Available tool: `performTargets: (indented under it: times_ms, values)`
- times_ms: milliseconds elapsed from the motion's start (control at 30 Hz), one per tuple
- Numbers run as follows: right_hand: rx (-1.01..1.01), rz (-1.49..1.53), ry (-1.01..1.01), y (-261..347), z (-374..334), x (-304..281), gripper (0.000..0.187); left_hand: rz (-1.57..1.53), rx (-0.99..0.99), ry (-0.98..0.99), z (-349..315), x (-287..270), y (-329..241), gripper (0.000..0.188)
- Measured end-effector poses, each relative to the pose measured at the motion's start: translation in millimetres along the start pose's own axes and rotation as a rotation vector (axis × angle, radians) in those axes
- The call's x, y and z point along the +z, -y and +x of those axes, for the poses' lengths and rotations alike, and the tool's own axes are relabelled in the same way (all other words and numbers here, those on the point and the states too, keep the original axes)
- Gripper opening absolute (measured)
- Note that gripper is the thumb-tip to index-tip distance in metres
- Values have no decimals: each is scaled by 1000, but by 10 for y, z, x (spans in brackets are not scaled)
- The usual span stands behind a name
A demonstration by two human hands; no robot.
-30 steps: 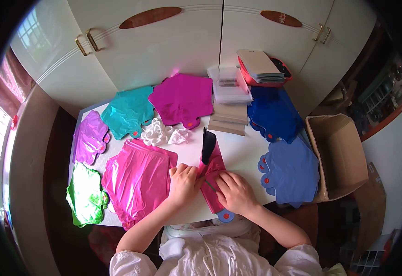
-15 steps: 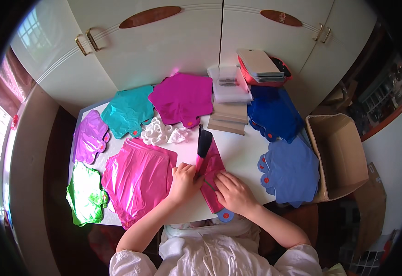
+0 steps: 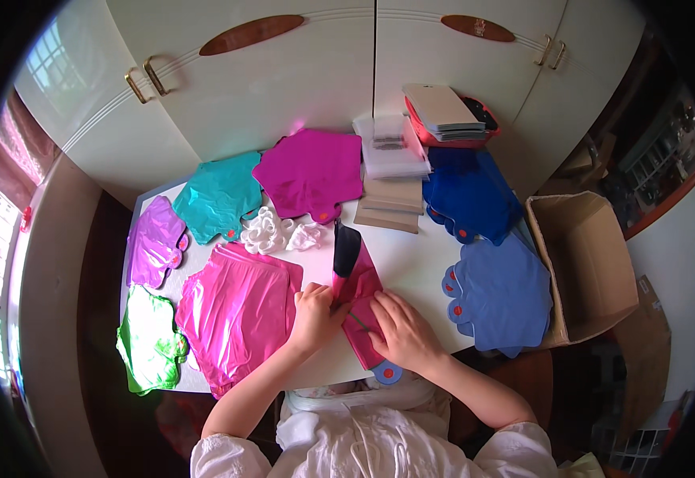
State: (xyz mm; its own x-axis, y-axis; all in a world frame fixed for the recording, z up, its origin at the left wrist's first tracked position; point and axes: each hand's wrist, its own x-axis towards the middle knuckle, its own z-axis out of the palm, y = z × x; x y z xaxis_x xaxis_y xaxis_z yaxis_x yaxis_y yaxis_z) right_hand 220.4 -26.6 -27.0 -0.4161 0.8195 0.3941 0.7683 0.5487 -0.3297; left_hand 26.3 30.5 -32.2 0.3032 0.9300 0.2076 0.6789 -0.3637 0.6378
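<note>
A folded, shiny pink foil piece (image 3: 364, 275) lies at the near middle of the table. Its far end shows a black flap (image 3: 348, 250), and a blue round tab with a red dot (image 3: 387, 372) sticks out at its near end. My left hand (image 3: 316, 317) has its fingers curled closed on the left edge of the foil. My right hand (image 3: 403, 331) rests flat across the right side, fingers stretched out, pressing it down. A thin green line (image 3: 358, 321) runs over the foil between the hands. What lies under my left fingers is hidden.
Pink foil sheets (image 3: 240, 315) lie to my left, with green (image 3: 150, 338), purple (image 3: 156, 239), teal (image 3: 218, 195) and magenta (image 3: 308, 171) ones around. White coils (image 3: 266, 231) sit behind. Blue stacks (image 3: 503, 295), cardboard sheets (image 3: 390, 209) and an open carton (image 3: 586, 271) stand right.
The whole view has shifted slightly. The black flap looks a little wider and more turned outward. Both hands stay nearly in place on the pink foil.
</note>
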Motion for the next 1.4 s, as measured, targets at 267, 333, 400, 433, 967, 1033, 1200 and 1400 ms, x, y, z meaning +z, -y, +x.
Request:
performTargets:
  times_ms: [267,333,400,433,967,1033,1200,1400]
  values:
    - [6,-51,45,-52,4,45,58,210,-148,-167,22,-26,-118,56]
    - [-4,-45,49,-61,2,48,57,276,-28,-210,-5,-128,-148,76]
    - [-13,-39,55,-66,6,33,56,307,113,-138,-34,-201,-167,78]
    - [-14,-27,51,-58,13,41,54,252,225,-14,-35,-210,-163,72]
    - [-4,17,53,-46,20,38,50,520,325,59,455,140,-121,55]
    - [-8,3,65,-39,22,34,50,548,311,42,524,99,-71,54]
    - [-35,-30,73,-41,30,24,49,482,242,14,601,10,15,49]
    - [-27,-22,103,-21,43,-5,46,-296,-203,-118,101,-169,75,67]
